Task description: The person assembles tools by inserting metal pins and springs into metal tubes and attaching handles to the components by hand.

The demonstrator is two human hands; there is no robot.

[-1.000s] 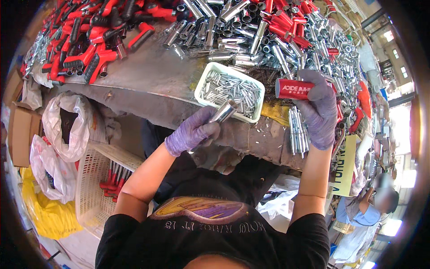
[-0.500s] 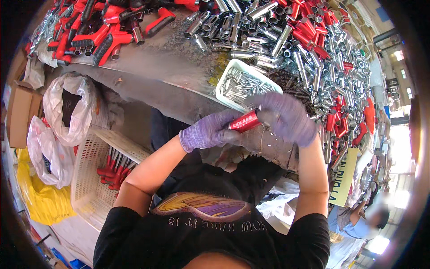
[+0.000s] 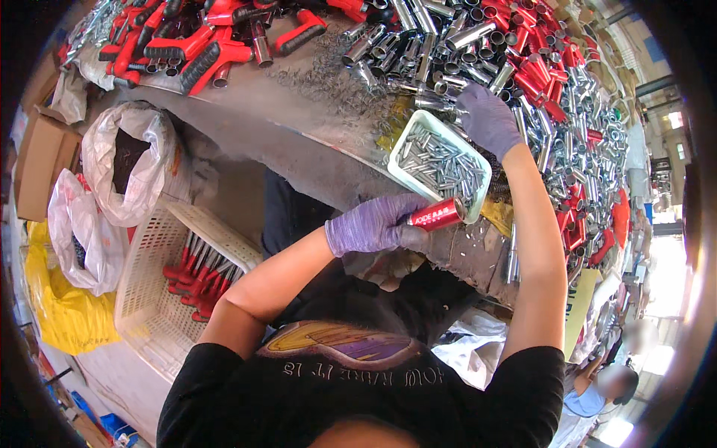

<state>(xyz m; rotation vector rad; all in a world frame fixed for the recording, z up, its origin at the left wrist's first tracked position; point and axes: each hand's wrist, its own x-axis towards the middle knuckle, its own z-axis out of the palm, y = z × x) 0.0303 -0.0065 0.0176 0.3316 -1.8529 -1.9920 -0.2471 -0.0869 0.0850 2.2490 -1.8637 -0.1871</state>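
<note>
My left hand (image 3: pixel 377 225), in a purple knitted glove, is closed around a short red metal tube (image 3: pixel 441 215) with pale lettering. The tube lies nearly level just in front of a white plastic tray (image 3: pixel 394 166), which holds many small silver pins (image 3: pixel 441 160). My right hand (image 3: pixel 489 119), gloved alike, reaches past the tray's far right corner to the heap of shiny silver tubes (image 3: pixel 433 56). Its fingertips point down into the heap, and the back of the hand hides what they touch. Dark coil springs (image 3: pixel 497 160) lie partly under my right forearm.
Red-and-black handles (image 3: pixel 213 56) are heaped at the far left. Red tubes (image 3: pixel 534 71) mix with silver parts at the right. Below the bench's left edge stand a white basket (image 3: pixel 146 295) of red-handled tools and open white sacks (image 3: pixel 134 209). Another person (image 3: pixel 597 392) is at the far right.
My right hand has left the tube's open end and moved away, up past the tray to the silver heap. My left hand still holds the red tube. The whole view has shifted slightly.
</note>
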